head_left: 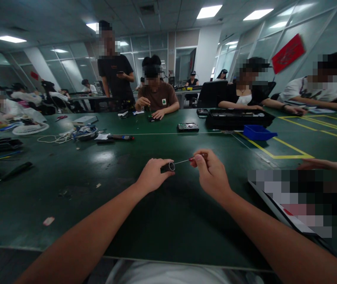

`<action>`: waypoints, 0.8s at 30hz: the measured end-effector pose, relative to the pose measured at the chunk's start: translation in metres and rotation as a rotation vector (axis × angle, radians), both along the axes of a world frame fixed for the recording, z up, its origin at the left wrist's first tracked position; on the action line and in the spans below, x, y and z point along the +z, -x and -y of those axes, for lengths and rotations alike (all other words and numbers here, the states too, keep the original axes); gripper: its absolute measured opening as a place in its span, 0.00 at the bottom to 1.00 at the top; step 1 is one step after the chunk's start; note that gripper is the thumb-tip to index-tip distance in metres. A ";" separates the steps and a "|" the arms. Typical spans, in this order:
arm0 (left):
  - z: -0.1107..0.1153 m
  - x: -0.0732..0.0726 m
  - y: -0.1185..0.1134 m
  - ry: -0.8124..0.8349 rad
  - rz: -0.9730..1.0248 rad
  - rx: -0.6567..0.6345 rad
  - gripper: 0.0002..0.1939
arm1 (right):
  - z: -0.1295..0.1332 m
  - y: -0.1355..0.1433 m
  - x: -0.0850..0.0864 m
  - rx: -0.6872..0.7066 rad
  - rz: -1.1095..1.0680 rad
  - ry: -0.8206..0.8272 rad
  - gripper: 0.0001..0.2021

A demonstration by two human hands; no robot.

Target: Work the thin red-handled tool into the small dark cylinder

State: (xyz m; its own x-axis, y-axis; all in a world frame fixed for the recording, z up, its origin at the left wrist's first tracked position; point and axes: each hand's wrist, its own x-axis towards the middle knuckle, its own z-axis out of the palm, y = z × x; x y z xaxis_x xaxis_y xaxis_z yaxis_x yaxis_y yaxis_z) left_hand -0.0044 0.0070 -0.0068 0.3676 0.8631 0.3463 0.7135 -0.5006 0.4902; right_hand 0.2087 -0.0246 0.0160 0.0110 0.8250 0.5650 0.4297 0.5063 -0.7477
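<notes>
Screwdriver [186, 160] pinched in right hand [211, 173], tip at end of small dark cylinder [168, 166] gripped in left hand [153, 173] above green table [127, 205]; seating seemingly unclear; keep shaft coaxial, cylinder steady.

Bare forearms, no sleeves, white shirt below

A blue bin [258, 132] sits on the green worktop [162, 205] just beside a black device [238, 118], with a hard drive [188, 127] to their left. Farther left lie a white fan [30, 128], coiled white cable [56, 138] and a black-handled screwdriver [14, 171]. Several people sit along the far edge.
</notes>
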 end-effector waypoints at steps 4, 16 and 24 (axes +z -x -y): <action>0.000 0.000 0.000 0.019 -0.015 0.002 0.21 | -0.003 -0.001 -0.002 0.004 0.059 0.019 0.10; -0.003 -0.002 0.003 0.069 0.031 0.051 0.19 | -0.007 -0.004 -0.004 -0.070 0.076 0.038 0.11; -0.003 0.001 0.002 0.116 0.226 0.083 0.17 | -0.005 -0.004 -0.001 -0.082 0.044 0.019 0.11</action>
State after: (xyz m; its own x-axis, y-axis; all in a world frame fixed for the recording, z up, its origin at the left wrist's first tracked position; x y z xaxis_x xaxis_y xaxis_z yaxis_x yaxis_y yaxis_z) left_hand -0.0062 0.0104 -0.0058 0.2182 0.9259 0.3084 0.6157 -0.3758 0.6926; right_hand 0.2128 -0.0196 0.0151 0.0543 0.8330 0.5506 0.5020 0.4539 -0.7362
